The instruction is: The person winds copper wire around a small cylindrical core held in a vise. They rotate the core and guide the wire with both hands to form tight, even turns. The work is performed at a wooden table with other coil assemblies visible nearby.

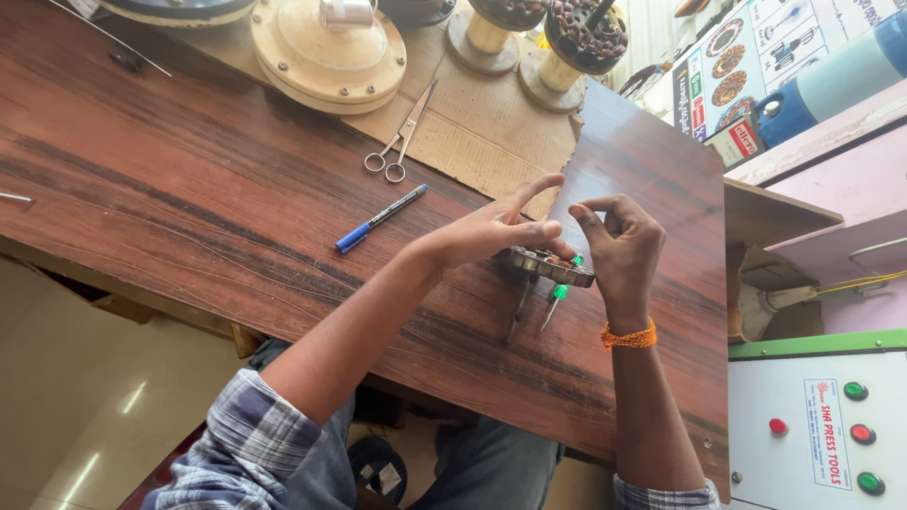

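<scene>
step: working on the small round motor stator [548,265], both hands on it. Looks like fine winding or lead work, mid-way by my read.
left hand [496,229]: lies over the stator's near-left rim, thumb and middle finger pressed down on it, index finger lifted straight. A steadying hold, not a full grasp.
right hand [619,247]: curled at the stator's right edge, thumb and index pinched together above it. Can't tell if a wire is in the pinch, too fine to see.
stator: flat metal ring with copper coils, on the wooden table [236,217], near its front right part.
next move: needs a slow, precise pull, left hand holding the ring flat.
screwdriver [554,304]: green-tipped, just below the stator; a dark metal tool beside it.
pen [380,219]: blue cap, black barrel, left of my hands.
scissors [401,134]: steel, on cardboard sheet [482,132].
far: round cream metal housing [326,52]; wound stators [584,36] on spool stands.
</scene>
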A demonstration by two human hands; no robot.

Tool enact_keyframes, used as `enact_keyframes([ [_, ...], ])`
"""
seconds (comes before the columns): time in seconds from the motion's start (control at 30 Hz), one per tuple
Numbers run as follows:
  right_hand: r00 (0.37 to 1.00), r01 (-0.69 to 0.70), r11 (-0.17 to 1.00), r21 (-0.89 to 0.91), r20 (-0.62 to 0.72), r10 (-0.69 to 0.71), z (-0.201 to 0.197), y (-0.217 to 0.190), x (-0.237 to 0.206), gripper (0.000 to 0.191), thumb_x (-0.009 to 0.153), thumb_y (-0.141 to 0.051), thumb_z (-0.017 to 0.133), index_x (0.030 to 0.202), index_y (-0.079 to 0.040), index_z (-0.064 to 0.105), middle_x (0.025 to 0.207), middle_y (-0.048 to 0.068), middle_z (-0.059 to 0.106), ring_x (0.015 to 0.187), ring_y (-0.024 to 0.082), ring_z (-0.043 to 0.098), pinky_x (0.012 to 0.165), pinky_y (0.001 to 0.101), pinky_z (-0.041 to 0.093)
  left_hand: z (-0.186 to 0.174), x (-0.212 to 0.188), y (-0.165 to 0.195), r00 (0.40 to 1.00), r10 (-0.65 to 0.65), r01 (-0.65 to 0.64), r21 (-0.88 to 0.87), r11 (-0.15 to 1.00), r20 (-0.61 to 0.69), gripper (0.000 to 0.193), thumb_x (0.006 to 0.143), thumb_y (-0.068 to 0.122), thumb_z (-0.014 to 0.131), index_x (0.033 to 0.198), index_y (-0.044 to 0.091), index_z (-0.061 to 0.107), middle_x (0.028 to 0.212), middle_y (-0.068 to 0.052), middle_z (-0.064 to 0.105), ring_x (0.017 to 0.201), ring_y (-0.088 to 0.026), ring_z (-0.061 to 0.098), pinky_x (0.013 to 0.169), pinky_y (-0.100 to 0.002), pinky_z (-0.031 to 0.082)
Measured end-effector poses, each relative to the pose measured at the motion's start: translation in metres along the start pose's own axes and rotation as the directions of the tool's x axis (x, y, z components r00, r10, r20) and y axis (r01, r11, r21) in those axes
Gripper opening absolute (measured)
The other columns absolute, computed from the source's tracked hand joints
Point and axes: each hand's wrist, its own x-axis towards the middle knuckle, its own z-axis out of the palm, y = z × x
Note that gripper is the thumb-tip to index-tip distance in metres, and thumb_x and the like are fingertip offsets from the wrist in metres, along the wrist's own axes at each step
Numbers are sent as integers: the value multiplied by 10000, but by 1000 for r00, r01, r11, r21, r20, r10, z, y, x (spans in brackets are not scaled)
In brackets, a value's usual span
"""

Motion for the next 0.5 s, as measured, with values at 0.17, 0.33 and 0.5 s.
enact_keyframes([
  [0.17, 992, -53, 999, 4, 111, 53, -11, -8, -3, 121, 926, -144, 813, 941, -34, 768, 604, -105, 365, 562, 19, 291, 487, 272, 216, -7, -3, -9, 1000, 28, -28, 34, 999, -6, 908, 907, 359, 751, 1627, 111, 257, 1019, -66, 726, 1048, -126, 649, 998, -311, 452],
  [0.33, 928, -115, 990, 86, 364, 76, -40, -21, -9, 105, 921, -94, 777, 949, 7, 768, 681, -61, 558, 628, 17, 452, 540, 221, 348, -11, 4, -14, 995, 93, -95, 37, 995, 37, 664, 921, 254, 774, 1503, 81, 504, 987, -15, 698, 936, -86, 610, 853, -266, 480],
  [0.5, 857, -229, 941, 251, 510, 73, -53, -24, -15, 133, 885, -41, 733, 997, 30, 747, 861, 24, 762, 800, 47, 688, 725, 193, 567, -11, 3, -18, 1000, 0, 1, -30, 1000, 28, 392, 926, 176, 759, 1287, 59, 661, 1015, -22, 744, 932, -72, 655, 823, -235, 527],
])
